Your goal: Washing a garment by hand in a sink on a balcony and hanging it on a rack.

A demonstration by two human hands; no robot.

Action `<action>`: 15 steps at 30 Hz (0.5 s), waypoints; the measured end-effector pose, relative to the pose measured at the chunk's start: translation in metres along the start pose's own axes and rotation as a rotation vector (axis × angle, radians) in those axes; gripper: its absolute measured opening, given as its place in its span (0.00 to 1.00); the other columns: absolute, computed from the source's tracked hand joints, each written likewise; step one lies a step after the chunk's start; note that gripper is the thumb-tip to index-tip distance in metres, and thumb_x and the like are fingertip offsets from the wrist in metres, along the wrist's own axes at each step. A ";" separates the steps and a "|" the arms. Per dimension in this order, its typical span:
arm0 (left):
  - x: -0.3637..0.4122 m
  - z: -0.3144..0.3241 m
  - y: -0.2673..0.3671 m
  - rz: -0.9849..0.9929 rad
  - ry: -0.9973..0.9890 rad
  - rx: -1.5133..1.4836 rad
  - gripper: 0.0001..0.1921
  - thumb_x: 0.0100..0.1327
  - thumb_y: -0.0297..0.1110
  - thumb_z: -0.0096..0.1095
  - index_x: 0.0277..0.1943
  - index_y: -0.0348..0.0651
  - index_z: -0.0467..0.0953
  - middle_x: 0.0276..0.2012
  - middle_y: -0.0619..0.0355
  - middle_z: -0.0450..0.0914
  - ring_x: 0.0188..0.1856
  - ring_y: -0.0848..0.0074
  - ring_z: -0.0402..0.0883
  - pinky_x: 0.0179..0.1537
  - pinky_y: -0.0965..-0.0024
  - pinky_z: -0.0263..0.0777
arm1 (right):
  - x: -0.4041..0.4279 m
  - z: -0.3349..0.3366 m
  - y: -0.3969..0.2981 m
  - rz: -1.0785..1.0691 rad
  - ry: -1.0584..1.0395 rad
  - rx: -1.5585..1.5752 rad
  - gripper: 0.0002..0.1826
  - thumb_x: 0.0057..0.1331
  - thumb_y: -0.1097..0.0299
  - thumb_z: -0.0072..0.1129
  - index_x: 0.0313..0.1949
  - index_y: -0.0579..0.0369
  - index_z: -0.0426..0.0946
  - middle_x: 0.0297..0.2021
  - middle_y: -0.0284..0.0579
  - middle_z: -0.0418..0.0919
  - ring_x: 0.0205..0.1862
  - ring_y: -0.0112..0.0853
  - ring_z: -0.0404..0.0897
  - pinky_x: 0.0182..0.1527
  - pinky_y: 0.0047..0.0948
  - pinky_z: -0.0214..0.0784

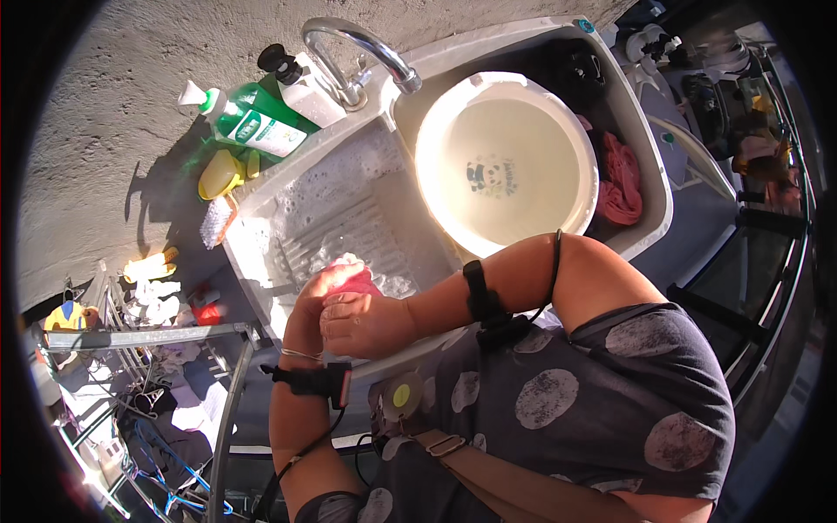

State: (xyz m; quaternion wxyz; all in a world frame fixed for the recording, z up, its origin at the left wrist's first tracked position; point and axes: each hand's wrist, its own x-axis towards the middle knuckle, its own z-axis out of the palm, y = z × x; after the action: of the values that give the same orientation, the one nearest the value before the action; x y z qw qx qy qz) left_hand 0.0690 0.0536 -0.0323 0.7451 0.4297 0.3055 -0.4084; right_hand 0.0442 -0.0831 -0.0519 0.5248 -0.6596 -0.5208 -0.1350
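Observation:
Both hands meet over the sink's ribbed washboard [340,238], which is covered in soapy water. My left hand [316,287] is closed around a wet red cloth [354,281], part of which shows above the fingers. Pressed against the cloth from the near side, my right hand [366,323] grips it too, its fingers overlapping the left. Foam [392,286] lies beside the cloth on the ridges. The palms and the cloth's lower part are hidden.
A white basin [425,163] of water stands in the sink's deep bowl, with red fabric [621,183] beside it. The faucet [407,80] arches overhead. A green pump bottle [252,121], white pump bottle [314,91], yellow soap dish [221,175] and scrub brush [218,222] line the left edge.

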 end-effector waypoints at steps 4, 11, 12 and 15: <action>0.023 0.000 0.002 -0.020 0.082 0.375 0.06 0.59 0.32 0.59 0.35 0.41 0.74 0.28 0.63 0.76 0.31 0.81 0.74 0.32 0.78 0.70 | -0.009 0.012 0.004 -0.096 -0.121 -0.045 0.06 0.49 0.66 0.52 0.22 0.52 0.67 0.26 0.40 0.71 0.32 0.36 0.72 0.40 0.34 0.64; 0.060 -0.020 -0.032 0.101 -0.157 1.019 0.09 0.48 0.32 0.66 0.28 0.39 0.74 0.20 0.64 0.73 0.23 0.82 0.68 0.27 0.73 0.66 | -0.038 0.036 -0.001 -0.231 -0.363 -0.083 0.06 0.52 0.64 0.50 0.23 0.50 0.69 0.23 0.38 0.71 0.28 0.35 0.72 0.34 0.33 0.64; 0.060 -0.015 -0.037 0.106 -0.062 1.109 0.08 0.46 0.31 0.65 0.28 0.39 0.74 0.19 0.62 0.73 0.22 0.80 0.69 0.27 0.72 0.67 | -0.041 0.038 0.000 -0.232 -0.360 -0.084 0.06 0.52 0.64 0.50 0.23 0.50 0.69 0.23 0.38 0.71 0.28 0.35 0.72 0.34 0.33 0.64; 0.068 -0.016 -0.054 0.146 0.050 1.217 0.09 0.43 0.30 0.62 0.26 0.37 0.72 0.18 0.61 0.73 0.22 0.81 0.69 0.25 0.73 0.66 | -0.051 0.043 -0.001 -0.287 -0.457 -0.101 0.05 0.53 0.65 0.49 0.22 0.49 0.70 0.22 0.38 0.71 0.25 0.35 0.72 0.31 0.34 0.64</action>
State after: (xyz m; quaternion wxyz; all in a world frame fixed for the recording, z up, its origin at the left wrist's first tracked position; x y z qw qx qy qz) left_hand 0.0527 0.0279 -0.1159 0.3848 0.8072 0.0048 -0.4475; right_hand 0.0060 -0.0747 -0.1064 0.3355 -0.6179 -0.7064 -0.0816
